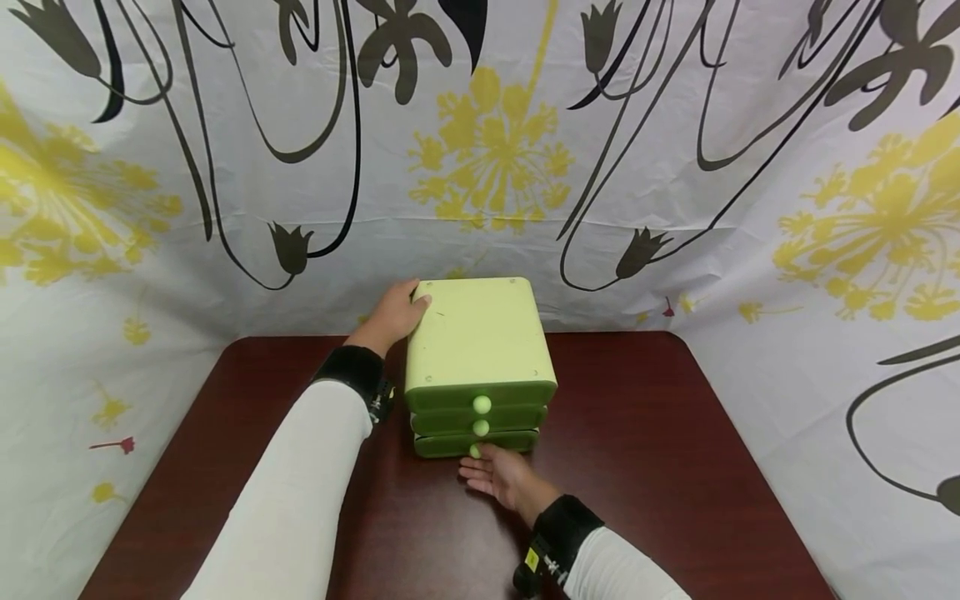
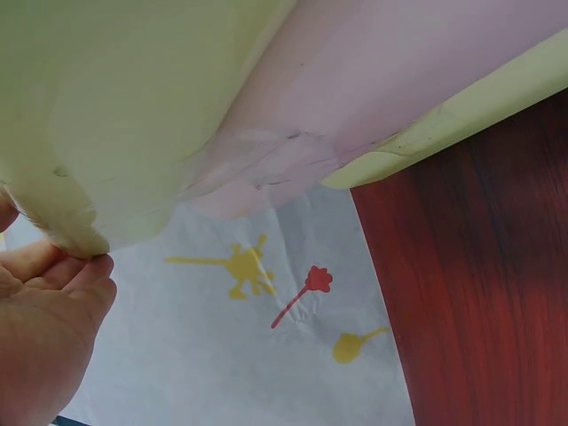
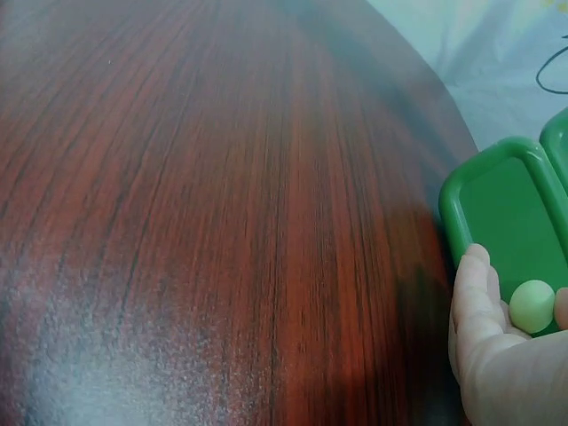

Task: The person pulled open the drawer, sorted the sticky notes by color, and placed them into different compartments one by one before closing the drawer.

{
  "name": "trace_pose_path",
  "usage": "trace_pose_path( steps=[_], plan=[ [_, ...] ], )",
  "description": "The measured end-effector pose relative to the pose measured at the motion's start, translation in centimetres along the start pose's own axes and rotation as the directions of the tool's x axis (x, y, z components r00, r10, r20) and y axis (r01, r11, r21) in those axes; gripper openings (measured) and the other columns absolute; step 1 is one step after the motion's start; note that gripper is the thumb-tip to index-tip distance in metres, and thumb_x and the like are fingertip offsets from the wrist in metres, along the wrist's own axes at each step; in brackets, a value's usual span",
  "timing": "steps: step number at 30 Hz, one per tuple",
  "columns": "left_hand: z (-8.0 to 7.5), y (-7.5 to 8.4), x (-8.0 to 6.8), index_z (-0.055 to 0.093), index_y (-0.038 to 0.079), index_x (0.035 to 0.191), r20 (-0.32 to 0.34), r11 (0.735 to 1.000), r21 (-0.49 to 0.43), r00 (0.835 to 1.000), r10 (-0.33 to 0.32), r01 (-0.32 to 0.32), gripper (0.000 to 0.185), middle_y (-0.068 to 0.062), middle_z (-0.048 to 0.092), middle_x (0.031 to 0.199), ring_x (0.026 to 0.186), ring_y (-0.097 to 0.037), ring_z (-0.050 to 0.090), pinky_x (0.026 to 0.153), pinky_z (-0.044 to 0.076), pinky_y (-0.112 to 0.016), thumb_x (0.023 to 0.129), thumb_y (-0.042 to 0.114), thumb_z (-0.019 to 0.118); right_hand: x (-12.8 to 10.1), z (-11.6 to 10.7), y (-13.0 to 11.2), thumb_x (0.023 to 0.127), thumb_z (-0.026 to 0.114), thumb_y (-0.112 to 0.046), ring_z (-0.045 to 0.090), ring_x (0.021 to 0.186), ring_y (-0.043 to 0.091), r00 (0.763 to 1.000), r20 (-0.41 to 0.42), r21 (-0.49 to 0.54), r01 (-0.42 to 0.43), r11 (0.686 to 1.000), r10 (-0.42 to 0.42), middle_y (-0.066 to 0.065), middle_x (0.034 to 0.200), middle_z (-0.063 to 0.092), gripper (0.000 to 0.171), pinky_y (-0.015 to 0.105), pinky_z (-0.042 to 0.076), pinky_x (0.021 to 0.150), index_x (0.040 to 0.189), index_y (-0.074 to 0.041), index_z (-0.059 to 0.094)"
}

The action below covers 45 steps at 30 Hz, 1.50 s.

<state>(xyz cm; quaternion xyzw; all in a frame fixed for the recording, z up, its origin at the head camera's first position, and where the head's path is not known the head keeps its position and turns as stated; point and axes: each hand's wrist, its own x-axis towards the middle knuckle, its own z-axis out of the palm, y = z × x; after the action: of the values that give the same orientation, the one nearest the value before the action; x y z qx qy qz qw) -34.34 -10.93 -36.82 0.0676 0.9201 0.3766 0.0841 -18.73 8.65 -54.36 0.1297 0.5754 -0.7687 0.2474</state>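
Observation:
A small chest of drawers [image 1: 480, 333] with a pale yellow-green top and three green drawer fronts stands on the table. My left hand [image 1: 393, 317] grips its back left corner, thumb on the top; in the left wrist view the fingertips [image 2: 99, 271] curl at the rear edge. Down in front, my right hand [image 1: 510, 479] is at the bottom drawer [image 1: 438, 447] and pinches its round light-green knob [image 3: 532, 306] between thumb and fingers. Above are the knobs of the middle drawer [image 1: 481, 427] and the top drawer [image 1: 482, 405]. All three fronts look closed.
Under the chest is a dark red-brown wooden table [image 1: 637, 467] with rounded far corners. A white cloth [image 1: 495, 250] printed with yellow and grey flowers hangs behind it and along both sides.

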Motion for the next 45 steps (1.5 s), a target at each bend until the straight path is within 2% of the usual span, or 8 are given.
trace_pose_path(
  steps=[7, 16, 23, 28, 34, 40, 45],
  plan=[
    [-0.1, 0.4, 0.0, 0.015, 0.003, 0.154, 0.019, 0.999, 0.039, 1.0, -0.005, 0.004, 0.06, -0.02, 0.014, 0.159, 0.146, -0.036, 0.013, 0.118, 0.018, -0.048, 0.106, 0.03, 0.037, -0.2, -0.2, -0.3, 0.105, 0.035, -0.017, 0.056, 0.117, 0.042, 1.0, 0.004, -0.064, 0.025, 0.998, -0.025, 0.037, 0.129, 0.05, 0.046, 0.044, 0.049, 0.097, 0.136, 0.016, 0.033],
    [0.0, 0.1, 0.1, 0.012, 0.004, 0.154, 0.024, 1.0, 0.005, 1.0, -0.011, 0.011, 0.06, -0.02, 0.011, 0.159, 0.147, -0.035, 0.011, 0.118, 0.018, -0.048, 0.106, 0.03, 0.036, 0.0, -0.5, 0.0, 0.105, 0.036, -0.022, 0.062, 0.106, 0.033, 0.999, 0.023, -0.109, 0.029, 0.994, -0.027, 0.033, 0.124, 0.056, 0.046, 0.042, 0.052, 0.092, 0.134, 0.014, 0.038],
    [0.2, 0.1, 0.4, 0.012, 0.003, 0.154, 0.016, 1.0, -0.01, 1.0, -0.003, 0.004, 0.061, -0.02, 0.011, 0.159, 0.147, -0.035, 0.011, 0.118, 0.017, -0.047, 0.106, 0.031, 0.037, -0.5, -1.1, 0.3, 0.102, 0.044, -0.028, 0.063, 0.104, 0.031, 0.998, 0.057, -0.14, 0.029, 0.99, -0.021, 0.032, 0.123, 0.057, 0.056, 0.041, 0.053, 0.09, 0.137, 0.014, 0.036],
    [0.4, 0.2, 0.7, 0.009, 0.003, 0.155, 0.031, 0.999, -0.032, 0.999, -0.015, 0.016, 0.062, -0.019, 0.009, 0.16, 0.147, -0.035, 0.009, 0.118, 0.016, -0.047, 0.106, 0.03, 0.036, -1.8, -2.7, 0.5, 0.101, 0.042, -0.025, 0.063, 0.098, 0.024, 0.995, 0.102, -0.203, 0.005, 0.979, 0.016, 0.026, 0.119, 0.061, 0.053, 0.037, 0.053, 0.087, 0.133, 0.017, 0.04],
    [0.2, 0.1, 0.8, 0.008, 0.002, 0.154, 0.036, 0.998, -0.06, 0.999, -0.015, 0.017, 0.061, -0.02, 0.008, 0.16, 0.147, -0.036, 0.01, 0.118, 0.017, -0.048, 0.106, 0.028, 0.035, -4.5, -5.4, 0.5, 0.102, 0.04, -0.023, 0.064, 0.095, 0.02, 0.989, 0.145, -0.242, 0.009, 0.97, 0.027, 0.018, 0.112, 0.063, 0.05, 0.036, 0.053, 0.086, 0.13, 0.018, 0.041],
    [0.2, -0.4, 0.7, 0.006, 0.003, 0.154, -0.009, 0.995, -0.088, 0.999, -0.039, 0.038, 0.063, -0.02, 0.009, 0.16, 0.146, -0.036, 0.012, 0.117, 0.019, -0.049, 0.106, 0.032, 0.034, -6.2, -7.9, -0.5, 0.101, 0.044, -0.021, 0.066, 0.093, 0.02, 0.996, 0.092, -0.231, 0.025, 0.973, -0.004, 0.012, 0.104, 0.067, 0.051, 0.035, 0.054, 0.083, 0.131, 0.019, 0.039],
    [-0.2, -2.0, 0.1, 0.003, 0.002, 0.154, -0.04, 0.988, -0.142, 0.997, -0.069, 0.063, 0.069, -0.021, 0.009, 0.16, 0.146, -0.037, 0.011, 0.117, 0.018, -0.052, 0.105, 0.042, 0.029, -6.8, -9.4, -1.4, 0.101, 0.046, -0.022, 0.066, 0.092, 0.023, 0.998, -0.01, -0.319, 0.051, 0.946, -0.057, 0.019, 0.107, 0.066, 0.053, 0.037, 0.055, 0.08, 0.133, 0.02, 0.038]
  ],
)
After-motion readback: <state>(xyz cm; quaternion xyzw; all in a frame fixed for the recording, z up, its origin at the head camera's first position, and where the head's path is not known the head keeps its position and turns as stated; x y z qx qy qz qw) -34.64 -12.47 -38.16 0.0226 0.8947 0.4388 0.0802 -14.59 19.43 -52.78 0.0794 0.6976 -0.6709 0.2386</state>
